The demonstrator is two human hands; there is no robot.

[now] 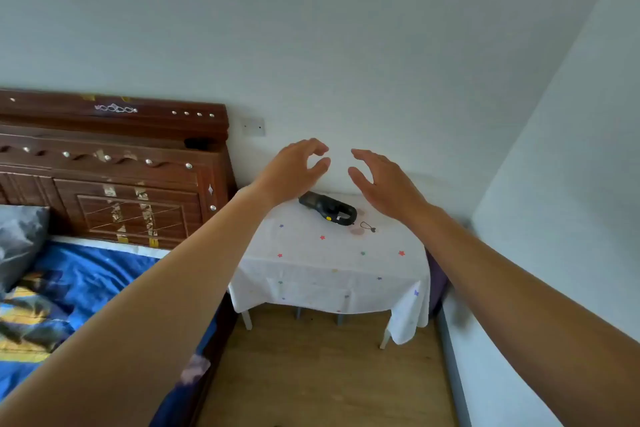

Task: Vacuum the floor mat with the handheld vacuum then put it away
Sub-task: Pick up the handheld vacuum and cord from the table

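A black handheld vacuum [329, 210] with a yellow button lies on its side at the back of a small table [332, 267] draped in a white star-print cloth. Both arms reach forward above it. My left hand [294, 170] hovers over the vacuum's left end, fingers loosely curved and holding nothing. To the right of the vacuum my right hand [384, 184] is raised, also spread and empty. Neither hand touches the vacuum. No floor mat is in view.
A bed with a blue duvet [86, 288] and carved wooden headboard [114, 166] stands left of the table. White walls close in behind and on the right. Bare wooden floor [322, 374] lies in front of the table. A small black cord loop [367, 227] lies beside the vacuum.
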